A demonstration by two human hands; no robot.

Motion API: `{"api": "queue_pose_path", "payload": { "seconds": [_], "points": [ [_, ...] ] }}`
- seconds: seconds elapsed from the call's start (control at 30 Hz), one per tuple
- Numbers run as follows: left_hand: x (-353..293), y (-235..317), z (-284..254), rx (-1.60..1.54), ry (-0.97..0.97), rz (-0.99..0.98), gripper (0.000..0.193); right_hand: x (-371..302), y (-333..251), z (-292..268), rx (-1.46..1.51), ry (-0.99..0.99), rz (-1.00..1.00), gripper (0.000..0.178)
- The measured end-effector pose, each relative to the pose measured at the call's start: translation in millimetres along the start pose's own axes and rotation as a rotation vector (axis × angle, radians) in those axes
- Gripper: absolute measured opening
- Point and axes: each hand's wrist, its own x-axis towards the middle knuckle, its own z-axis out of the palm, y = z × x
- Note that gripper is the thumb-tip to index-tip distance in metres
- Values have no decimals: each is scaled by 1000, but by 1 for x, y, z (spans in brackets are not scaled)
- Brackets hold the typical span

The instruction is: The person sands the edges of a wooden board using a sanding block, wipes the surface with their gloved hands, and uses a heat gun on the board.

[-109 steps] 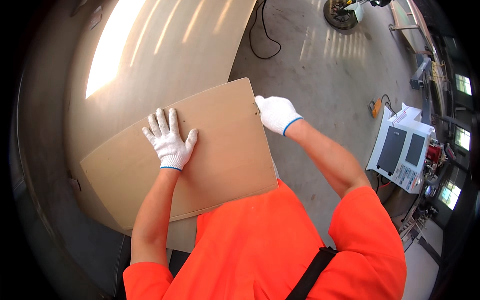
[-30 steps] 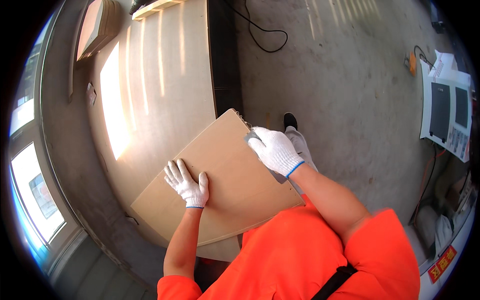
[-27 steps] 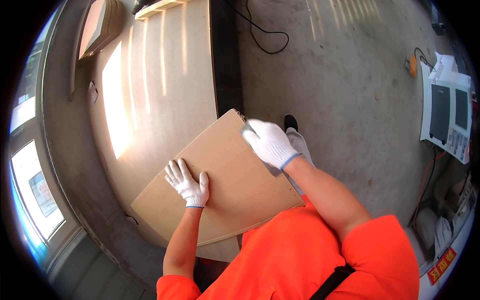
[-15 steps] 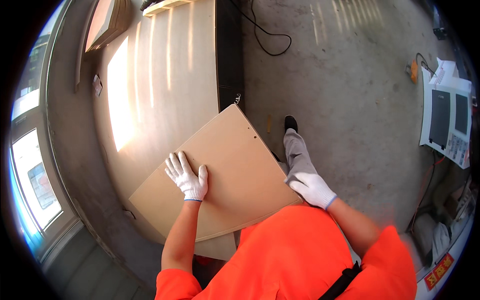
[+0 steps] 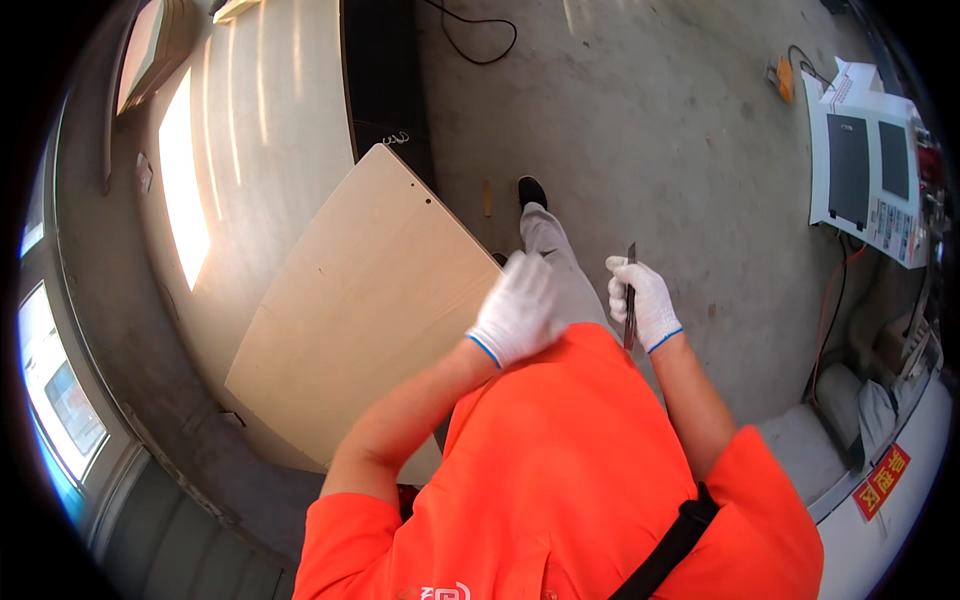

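Observation:
A flat wooden board (image 5: 350, 300) with a curved edge and two small dark holes near its far corner lies over the table. My left hand (image 5: 515, 310), in a white knit glove, is at the board's right edge, just in front of my body. Its fingers are blurred but look stretched out, with nothing seen in them. Off to the right, over the floor, my gloved right hand (image 5: 645, 303) is closed around a slim dark utility knife (image 5: 630, 305). The knife stands nearly upright in the picture, its pointed tip away from me, and is apart from the board.
Under the board is a long pale table (image 5: 290, 130) with a dark side. Stacked panels (image 5: 150, 55) stand at the far left by the window. A black cable (image 5: 480, 60) lies on the concrete floor (image 5: 640, 130). To the right are a white-and-grey machine (image 5: 865, 170) and an orange object (image 5: 783, 80).
My left hand has lifted from the board's middle and moved right to its edge. The right hand has moved away from the board, and the knife now shows in it. The view has shifted.

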Motion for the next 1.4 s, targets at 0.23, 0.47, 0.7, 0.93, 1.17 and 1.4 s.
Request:
{"api": "queue_pose_path", "payload": {
  "seconds": [0.23, 0.47, 0.7, 0.93, 1.17, 1.4],
  "points": [
    [-50, 31, 33, -199, 129, 238, 50, 7, 11, 2, -156, -94, -31, 25],
    [-136, 7, 10, -100, 251, -347, 64, 19, 55, 36, -706, -396, -327, 19],
    [-204, -48, 11, 249, 520, -797, 73, 65, 28, 134, -621, -456, -492, 28],
    [-206, -48, 13, 247, 543, -812, 74, 37, 75, 31, -864, -433, -498, 24],
    [-201, -43, 16, 232, 576, -805, 71, 37, 111, -44, -1080, -87, -508, 36],
    [-221, 12, 47, 153, 566, -779, 81, 55, 23, 145, -988, -287, -814, 42]
  ]
}}
